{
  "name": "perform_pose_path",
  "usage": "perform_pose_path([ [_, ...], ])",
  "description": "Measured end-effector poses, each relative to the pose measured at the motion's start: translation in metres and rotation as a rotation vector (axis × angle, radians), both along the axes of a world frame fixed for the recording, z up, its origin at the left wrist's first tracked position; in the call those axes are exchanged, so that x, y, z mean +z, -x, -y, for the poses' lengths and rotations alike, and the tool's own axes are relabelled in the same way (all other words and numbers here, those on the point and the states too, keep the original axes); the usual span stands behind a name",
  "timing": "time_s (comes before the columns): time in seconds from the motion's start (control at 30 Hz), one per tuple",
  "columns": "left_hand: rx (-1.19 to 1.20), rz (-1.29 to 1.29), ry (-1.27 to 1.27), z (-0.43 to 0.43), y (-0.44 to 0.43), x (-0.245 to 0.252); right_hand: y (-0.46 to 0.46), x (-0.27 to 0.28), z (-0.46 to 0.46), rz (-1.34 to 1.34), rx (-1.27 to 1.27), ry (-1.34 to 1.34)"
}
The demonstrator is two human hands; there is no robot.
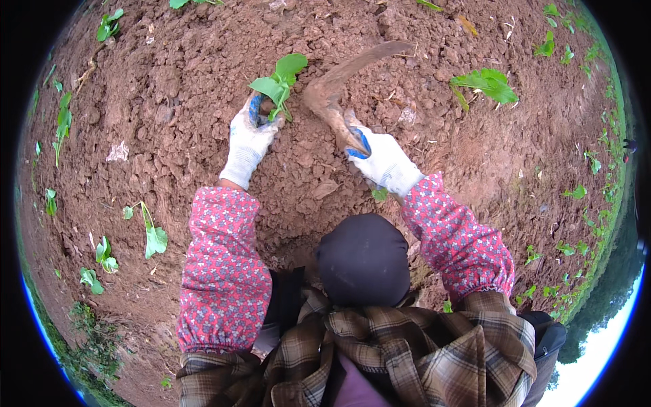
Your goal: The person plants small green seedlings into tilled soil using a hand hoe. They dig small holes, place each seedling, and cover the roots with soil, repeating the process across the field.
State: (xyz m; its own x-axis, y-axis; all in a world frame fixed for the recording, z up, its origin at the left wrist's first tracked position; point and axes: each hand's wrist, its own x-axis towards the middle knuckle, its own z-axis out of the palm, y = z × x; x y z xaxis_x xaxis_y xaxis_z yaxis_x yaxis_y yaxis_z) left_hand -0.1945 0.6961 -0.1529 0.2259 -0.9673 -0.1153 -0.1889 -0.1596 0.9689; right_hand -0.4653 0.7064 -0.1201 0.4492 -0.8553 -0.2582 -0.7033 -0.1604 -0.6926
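Note:
At the stem base of a leafy green seedling (278,84), my left hand (254,129) pinches with thumb and fingers, low against loose reddish-brown soil (203,76). The glove on it is white with blue on the finger side. My right hand (384,155), gloved the same way, grips the lower end of a bent, soil-coloured hand tool (328,89). The tool's curved far end points up and to the right in the view. It lies just right of the seedling, apart from it. Whether the tool is wood or metal cannot be told.
Loose seedlings lie on the soil: a broad-leaved one (488,84) at right, a wilted one (154,236) at left. Several more line the right side. A dark rounded cloth shape (363,259) sits between my forearms. A small distant figure (629,146) shows at the right rim.

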Motion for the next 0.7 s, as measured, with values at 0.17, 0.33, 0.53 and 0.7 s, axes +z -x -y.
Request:
perform_pose_path([
  [0.17, -0.023, -0.162, 0.033, -0.020, -0.079, 0.048, 0.030, 0.017, -0.030, 0.031, -0.241, -0.292],
  [0.33, -0.004, 0.037, -0.059, -0.037, -0.092, 0.067, 0.032, 0.007, -0.035, 0.161, -0.306, -0.323],
  [0.53, -0.013, -0.030, -0.027, -0.005, 0.004, 0.028, 0.036, 0.001, -0.032, 0.228, -0.284, -0.289],
  [0.7, 0.091, 0.120, -0.048, -0.007, 0.030, -0.002, 0.041, 0.000, -0.029, 0.129, -0.191, -0.182],
])
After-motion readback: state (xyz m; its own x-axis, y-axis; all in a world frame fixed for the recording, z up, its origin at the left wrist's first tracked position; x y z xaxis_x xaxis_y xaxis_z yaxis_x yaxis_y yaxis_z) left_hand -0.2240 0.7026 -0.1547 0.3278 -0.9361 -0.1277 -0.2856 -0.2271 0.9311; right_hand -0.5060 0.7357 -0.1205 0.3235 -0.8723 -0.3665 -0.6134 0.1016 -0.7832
